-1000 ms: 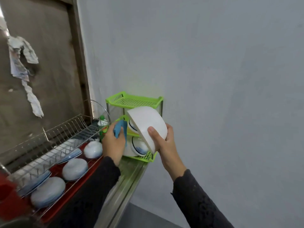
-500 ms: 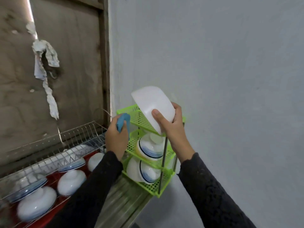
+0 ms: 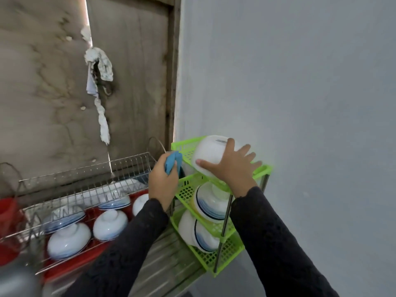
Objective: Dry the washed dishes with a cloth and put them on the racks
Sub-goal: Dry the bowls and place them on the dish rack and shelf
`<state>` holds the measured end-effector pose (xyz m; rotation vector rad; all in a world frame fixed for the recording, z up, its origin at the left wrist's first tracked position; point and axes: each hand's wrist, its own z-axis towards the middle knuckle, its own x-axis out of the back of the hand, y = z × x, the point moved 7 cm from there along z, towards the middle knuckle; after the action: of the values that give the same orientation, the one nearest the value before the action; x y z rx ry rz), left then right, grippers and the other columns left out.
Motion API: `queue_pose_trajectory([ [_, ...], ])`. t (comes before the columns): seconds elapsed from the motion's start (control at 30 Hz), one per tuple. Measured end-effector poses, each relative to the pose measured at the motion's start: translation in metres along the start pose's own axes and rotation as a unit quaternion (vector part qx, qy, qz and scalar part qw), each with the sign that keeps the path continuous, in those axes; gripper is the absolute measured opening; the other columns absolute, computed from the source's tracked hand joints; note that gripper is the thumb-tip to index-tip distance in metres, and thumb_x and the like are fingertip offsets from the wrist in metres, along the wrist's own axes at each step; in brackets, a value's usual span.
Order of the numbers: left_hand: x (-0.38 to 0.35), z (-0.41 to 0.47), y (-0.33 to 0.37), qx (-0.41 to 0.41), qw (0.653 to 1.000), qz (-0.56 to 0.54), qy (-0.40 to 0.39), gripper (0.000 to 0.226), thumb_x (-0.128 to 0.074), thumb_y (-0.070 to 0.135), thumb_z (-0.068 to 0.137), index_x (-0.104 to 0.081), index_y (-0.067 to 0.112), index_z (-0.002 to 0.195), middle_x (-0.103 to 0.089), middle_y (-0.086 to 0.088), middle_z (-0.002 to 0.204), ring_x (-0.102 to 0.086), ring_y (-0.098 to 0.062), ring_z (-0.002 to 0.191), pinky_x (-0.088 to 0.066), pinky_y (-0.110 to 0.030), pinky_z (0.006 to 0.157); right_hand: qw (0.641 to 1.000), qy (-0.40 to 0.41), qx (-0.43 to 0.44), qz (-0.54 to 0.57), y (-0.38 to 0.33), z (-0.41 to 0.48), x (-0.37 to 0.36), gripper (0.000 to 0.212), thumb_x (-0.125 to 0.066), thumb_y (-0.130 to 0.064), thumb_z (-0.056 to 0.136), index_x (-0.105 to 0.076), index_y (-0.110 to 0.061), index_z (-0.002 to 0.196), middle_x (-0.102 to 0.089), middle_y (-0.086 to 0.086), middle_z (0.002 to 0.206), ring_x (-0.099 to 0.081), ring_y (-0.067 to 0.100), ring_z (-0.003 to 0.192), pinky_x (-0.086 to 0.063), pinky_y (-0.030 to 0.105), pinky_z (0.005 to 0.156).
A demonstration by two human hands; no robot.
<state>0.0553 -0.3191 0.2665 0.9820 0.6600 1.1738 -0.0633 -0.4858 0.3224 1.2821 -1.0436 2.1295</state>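
Observation:
A white bowl lies upside down and tilted on the top shelf of the green three-tier plastic rack. My right hand rests on the bowl with fingers spread and straight, thumb along its lower rim. My left hand grips a bunched blue cloth just left of the rack's top shelf. Blue-banded white bowls sit on the middle shelf and the bottom shelf.
A wire dish rack on a red tray to the left holds several upturned white bowls and plates. The green rack stands at the end of a steel counter against the grey wall. A rag hangs above.
My right hand has lowered the white bowl onto the top shelf, and its fingers have spread out over the bowl. My left hand still holds the cloth beside the rack.

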Motion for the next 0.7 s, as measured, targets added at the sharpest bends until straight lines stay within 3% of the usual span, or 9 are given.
queue_pose_trajectory([
  [0.1, 0.003, -0.005, -0.004, 0.011, 1.0, 0.008, 0.013, 0.024, -0.051, 0.022, 0.1, -0.062, 0.036, 0.116, -0.067, 0.014, 0.107, -0.062, -0.007, 0.1, -0.052, -0.035, 0.092, 0.998, 0.049, 0.047, -0.007, -0.008, -0.01, 0.009, 0.121, -0.054, -0.09, 0.069, -0.015, -0.016, 0.157, -0.006, 0.027, 0.163, -0.012, 0.053, 0.148, -0.013, 0.069, 0.115],
  [0.17, 0.008, -0.011, 0.0, 0.002, 1.0, 0.002, 0.019, 0.027, -0.052, 0.016, 0.101, -0.061, 0.038, 0.112, -0.065, 0.021, 0.102, -0.059, 0.007, 0.092, -0.05, -0.022, 0.085, 0.988, 0.1, 0.112, 0.039, -0.022, -0.02, 0.015, 0.099, -0.055, -0.076, 0.084, -0.024, -0.015, 0.156, -0.015, 0.024, 0.163, -0.013, 0.049, 0.149, -0.016, 0.066, 0.117],
  [0.23, 0.014, -0.018, -0.005, 0.005, 1.0, 0.005, 0.023, 0.029, -0.053, 0.012, 0.1, -0.06, 0.037, 0.114, -0.063, 0.025, 0.102, -0.057, 0.015, 0.09, -0.048, -0.011, 0.08, 0.952, 0.166, 0.205, 0.156, -0.038, -0.039, 0.022, 0.068, -0.056, -0.05, 0.094, -0.043, -0.01, 0.147, -0.035, 0.022, 0.155, -0.027, 0.048, 0.145, -0.027, 0.065, 0.114],
  [0.33, 0.03, -0.03, -0.011, -0.002, 0.999, 0.024, 0.037, 0.028, -0.054, 0.012, 0.099, -0.062, 0.025, 0.122, -0.064, 0.019, 0.11, -0.059, 0.006, 0.099, -0.05, -0.016, 0.086, 0.875, 0.253, 0.328, 0.251, -0.054, -0.076, 0.02, 0.046, -0.055, -0.029, 0.093, -0.059, -0.006, 0.132, -0.053, 0.018, 0.139, -0.044, 0.042, 0.136, -0.038, 0.054, 0.112],
  [0.47, 0.064, -0.053, -0.018, 0.015, 0.997, 0.013, 0.072, 0.027, -0.054, 0.011, 0.099, -0.062, 0.021, 0.123, -0.064, 0.018, 0.111, -0.059, 0.011, 0.098, -0.044, -0.005, 0.077, 0.858, 0.217, 0.377, 0.273, -0.069, -0.104, -0.014, 0.04, -0.059, -0.02, 0.092, -0.062, -0.003, 0.128, -0.059, 0.016, 0.133, -0.051, 0.038, 0.13, -0.042, 0.052, 0.107],
  [0.7, 0.146, -0.105, -0.034, 0.033, 0.992, 0.095, 0.074, 0.034, -0.055, 0.012, 0.098, -0.059, 0.025, 0.129, -0.062, 0.018, 0.119, -0.056, 0.009, 0.108, -0.047, -0.011, 0.088, 0.886, 0.118, 0.377, 0.243, -0.096, -0.163, -0.092, 0.043, -0.057, -0.029, 0.091, -0.062, -0.006, 0.127, -0.062, 0.012, 0.128, -0.056, 0.038, 0.121, -0.044, 0.055, 0.102],
])
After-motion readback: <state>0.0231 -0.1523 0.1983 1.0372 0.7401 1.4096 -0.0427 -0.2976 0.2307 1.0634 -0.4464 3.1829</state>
